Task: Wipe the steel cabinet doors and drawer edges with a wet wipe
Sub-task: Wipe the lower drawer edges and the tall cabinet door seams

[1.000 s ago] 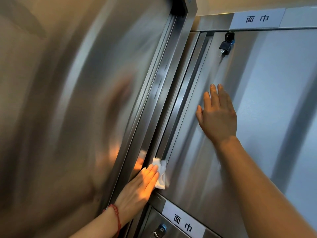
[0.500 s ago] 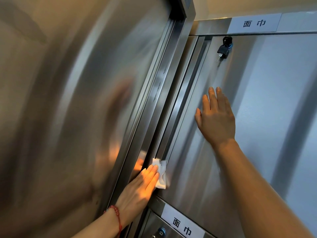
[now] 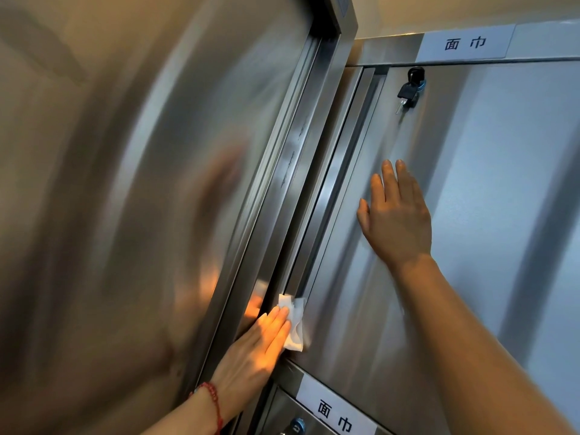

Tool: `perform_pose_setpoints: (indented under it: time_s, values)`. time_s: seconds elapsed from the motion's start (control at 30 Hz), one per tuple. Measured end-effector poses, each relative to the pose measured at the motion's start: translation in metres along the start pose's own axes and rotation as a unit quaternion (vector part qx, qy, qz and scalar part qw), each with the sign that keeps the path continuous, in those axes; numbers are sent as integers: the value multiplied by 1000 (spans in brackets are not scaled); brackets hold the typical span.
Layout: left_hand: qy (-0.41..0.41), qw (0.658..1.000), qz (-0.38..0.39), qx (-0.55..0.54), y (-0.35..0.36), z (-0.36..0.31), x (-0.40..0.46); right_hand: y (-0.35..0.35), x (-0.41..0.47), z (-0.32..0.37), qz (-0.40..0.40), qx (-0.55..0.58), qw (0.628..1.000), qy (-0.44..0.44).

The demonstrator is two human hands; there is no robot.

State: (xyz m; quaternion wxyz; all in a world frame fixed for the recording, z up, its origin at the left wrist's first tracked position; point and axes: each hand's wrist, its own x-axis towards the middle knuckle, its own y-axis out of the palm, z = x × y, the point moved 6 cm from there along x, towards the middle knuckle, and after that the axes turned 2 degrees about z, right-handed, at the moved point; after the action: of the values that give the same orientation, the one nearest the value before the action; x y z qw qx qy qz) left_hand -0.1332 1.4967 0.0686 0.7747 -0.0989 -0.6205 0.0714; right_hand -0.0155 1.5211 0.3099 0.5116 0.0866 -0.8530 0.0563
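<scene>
- Currently, left hand (image 3: 260, 346), fingers straight, presses wet wipe (image 3: 294, 323) against cabinet door (image 3: 392, 324) edge, low.
- Right hand (image 3: 396, 221) flat on door, holding nothing.
- Risk: unpinched wipe slips into the frame gap; key (image 3: 408, 92) may snag.

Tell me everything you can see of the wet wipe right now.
The wet wipe is a small white sheet, crumpled and folded, thin and soft-looking. It lies pressed against the left edge of the steel cabinet door, near that door's lower corner, beside the narrow gap along the door's edge. The left hand presses it with straight fingers laid over its left part; its right part sticks out uncovered. Whether it is damp cannot be told.
</scene>
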Motion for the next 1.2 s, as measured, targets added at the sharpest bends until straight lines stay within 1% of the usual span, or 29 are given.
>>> perform_pose_setpoints:
  time_s: [0.13, 0.43, 0.63, 0.87, 1.07, 1.2]
  values:
    - [-10, 1000, -2, -7, 2, -3, -6, -1, 0, 0, -2, -1, 1000, 1]
    - [7, 1000, -11, -3, 3, -1, 0, 0, 0, 0, 4, 0, 1000, 4]
    - [9, 999, -39, -22, 1, 5, 29, -1, 0, 0, -7, -8, 1000, -1]
    - [19, 998, -55, -7, -4, 11, 61, -3, 0, 0, -25, -17, 1000, 0]
    - [27, 998, -62, 19, -10, 15, 89, -1, 0, 0, -16, -17, 1000, 2]
    - [32, 996, -81, 28, -17, 19, 110, -1, 1, 0, -16, -19, 1000, 1]
